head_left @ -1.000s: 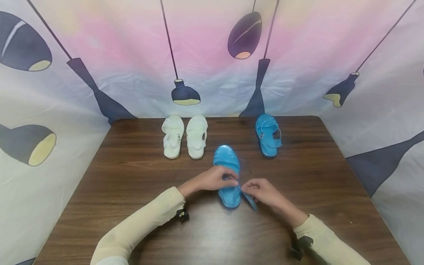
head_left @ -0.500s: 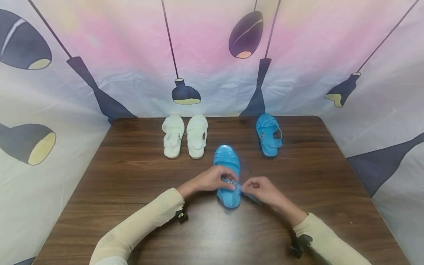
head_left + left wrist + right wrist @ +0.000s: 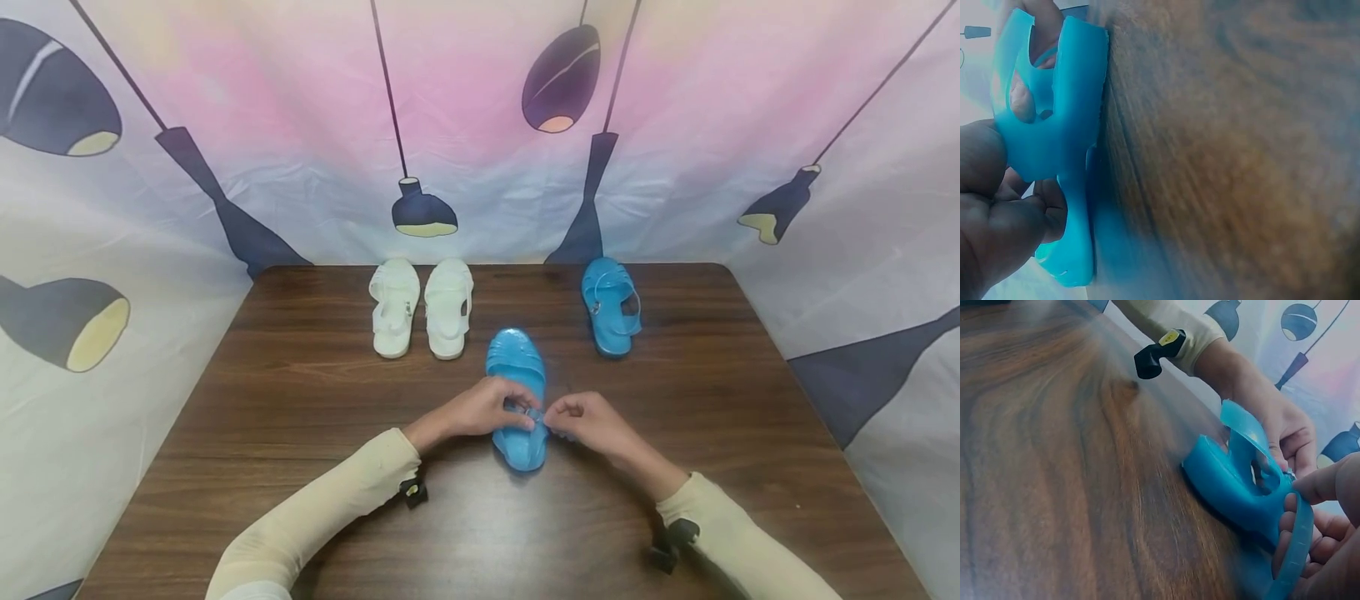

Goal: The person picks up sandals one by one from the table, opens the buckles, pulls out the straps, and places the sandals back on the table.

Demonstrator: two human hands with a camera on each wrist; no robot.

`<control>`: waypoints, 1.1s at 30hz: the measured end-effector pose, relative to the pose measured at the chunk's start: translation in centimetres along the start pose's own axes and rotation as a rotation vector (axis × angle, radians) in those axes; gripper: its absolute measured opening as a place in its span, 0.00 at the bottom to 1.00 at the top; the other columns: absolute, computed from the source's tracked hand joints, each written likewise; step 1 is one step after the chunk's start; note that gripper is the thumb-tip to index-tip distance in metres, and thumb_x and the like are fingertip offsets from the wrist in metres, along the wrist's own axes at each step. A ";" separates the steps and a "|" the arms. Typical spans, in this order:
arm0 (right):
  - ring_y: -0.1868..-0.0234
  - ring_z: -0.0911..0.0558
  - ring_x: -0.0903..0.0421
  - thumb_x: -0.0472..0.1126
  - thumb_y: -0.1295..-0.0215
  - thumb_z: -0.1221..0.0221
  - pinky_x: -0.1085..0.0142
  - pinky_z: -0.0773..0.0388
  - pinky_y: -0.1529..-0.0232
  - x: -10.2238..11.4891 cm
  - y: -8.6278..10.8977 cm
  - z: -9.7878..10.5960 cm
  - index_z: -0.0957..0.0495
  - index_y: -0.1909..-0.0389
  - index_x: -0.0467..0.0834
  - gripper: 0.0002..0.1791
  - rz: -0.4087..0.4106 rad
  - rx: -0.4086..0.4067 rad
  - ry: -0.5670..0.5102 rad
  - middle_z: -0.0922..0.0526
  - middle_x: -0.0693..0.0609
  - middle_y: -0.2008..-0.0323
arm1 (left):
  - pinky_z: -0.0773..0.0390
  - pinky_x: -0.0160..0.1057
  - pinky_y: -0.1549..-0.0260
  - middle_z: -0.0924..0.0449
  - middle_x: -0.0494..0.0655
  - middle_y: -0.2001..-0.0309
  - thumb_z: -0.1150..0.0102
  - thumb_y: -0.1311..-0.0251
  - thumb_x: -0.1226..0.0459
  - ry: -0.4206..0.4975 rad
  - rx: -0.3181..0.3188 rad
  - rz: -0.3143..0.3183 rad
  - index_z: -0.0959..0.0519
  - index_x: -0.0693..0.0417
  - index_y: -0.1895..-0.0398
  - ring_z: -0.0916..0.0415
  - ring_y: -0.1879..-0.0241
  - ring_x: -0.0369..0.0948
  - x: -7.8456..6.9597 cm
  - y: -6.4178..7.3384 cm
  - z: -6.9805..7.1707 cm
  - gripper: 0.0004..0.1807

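A blue sandal lies on the wooden table, its toe pointing away from me. My left hand reaches over it from the left, thumb and fingers pinching the sandal at its small metal buckle. On the right side, my right hand pinches the sandal's ankle strap close to the buckle. In the right wrist view the strap's long part hangs down in front of the curled fingers. The left wrist view shows the sandal's heel near the left hand. Fingers partly hide the buckle.
Another blue sandal stands at the back right of the table. Two white sandals stand side by side at the back left. A curtain printed with lamps hangs behind the far edge.
My right hand has shifted slightly up and left, closer to the buckle. The loose strap that stuck out below it is now mostly hidden. The buckle has come into sight by my left thumb.
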State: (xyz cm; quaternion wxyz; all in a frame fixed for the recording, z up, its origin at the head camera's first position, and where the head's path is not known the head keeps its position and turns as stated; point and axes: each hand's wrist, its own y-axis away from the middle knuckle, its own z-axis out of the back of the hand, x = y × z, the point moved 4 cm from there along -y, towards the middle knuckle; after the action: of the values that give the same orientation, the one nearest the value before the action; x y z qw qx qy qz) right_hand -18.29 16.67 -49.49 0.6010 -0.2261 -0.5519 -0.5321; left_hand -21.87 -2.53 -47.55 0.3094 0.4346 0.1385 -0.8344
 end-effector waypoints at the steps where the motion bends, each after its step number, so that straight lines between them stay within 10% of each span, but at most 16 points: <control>1: 0.60 0.19 0.50 0.45 0.31 0.35 0.60 0.20 0.58 0.1 0.0 -0.1 0.15 0.58 0.41 0.11 -0.001 0.000 -0.007 0.15 0.47 0.63 | 0.20 0.32 0.48 0.13 0.44 0.50 0.31 0.35 0.62 0.000 -0.001 0.003 0.15 0.55 0.48 0.17 0.49 0.35 0.0 0.1 0.0 0.15; 33: 0.60 0.20 0.50 0.47 0.32 0.34 0.60 0.21 0.58 0.0 -0.1 -0.1 0.16 0.59 0.41 0.12 -0.039 0.039 0.004 0.15 0.48 0.64 | 0.20 0.32 0.49 0.13 0.42 0.50 0.31 0.36 0.60 0.005 0.010 0.023 0.15 0.52 0.49 0.17 0.50 0.34 0.3 0.0 -0.1 0.14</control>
State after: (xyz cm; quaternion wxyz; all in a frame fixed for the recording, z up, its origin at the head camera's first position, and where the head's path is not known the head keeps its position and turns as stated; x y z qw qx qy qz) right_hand -18.33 16.52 -49.52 0.5960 -0.2026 -0.5653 -0.5332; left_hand -21.93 -2.61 -47.84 0.3164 0.4398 0.1301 -0.8304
